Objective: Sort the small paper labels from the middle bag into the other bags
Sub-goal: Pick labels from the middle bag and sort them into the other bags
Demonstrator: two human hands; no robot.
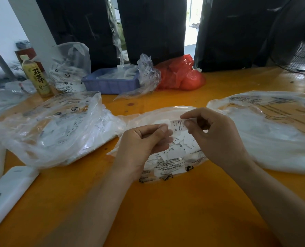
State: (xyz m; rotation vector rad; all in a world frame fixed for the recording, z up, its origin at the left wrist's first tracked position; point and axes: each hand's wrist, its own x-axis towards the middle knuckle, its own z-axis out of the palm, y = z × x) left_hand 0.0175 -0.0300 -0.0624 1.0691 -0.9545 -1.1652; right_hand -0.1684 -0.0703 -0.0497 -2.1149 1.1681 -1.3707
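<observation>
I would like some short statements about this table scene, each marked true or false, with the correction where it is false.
1. Both hands pinch one paper label marked XL, the left hand at one end and the right hand at the other. True.
2. The label is held above the middle bag. True.
3. The bag on the left holds no labels. False: many white labels show through its clear plastic.
4. The bottle lies on its side beside the red bag. False: it stands upright at the far left, far from the red bag.
5. A blue tray stands behind the middle bag. True.
</observation>
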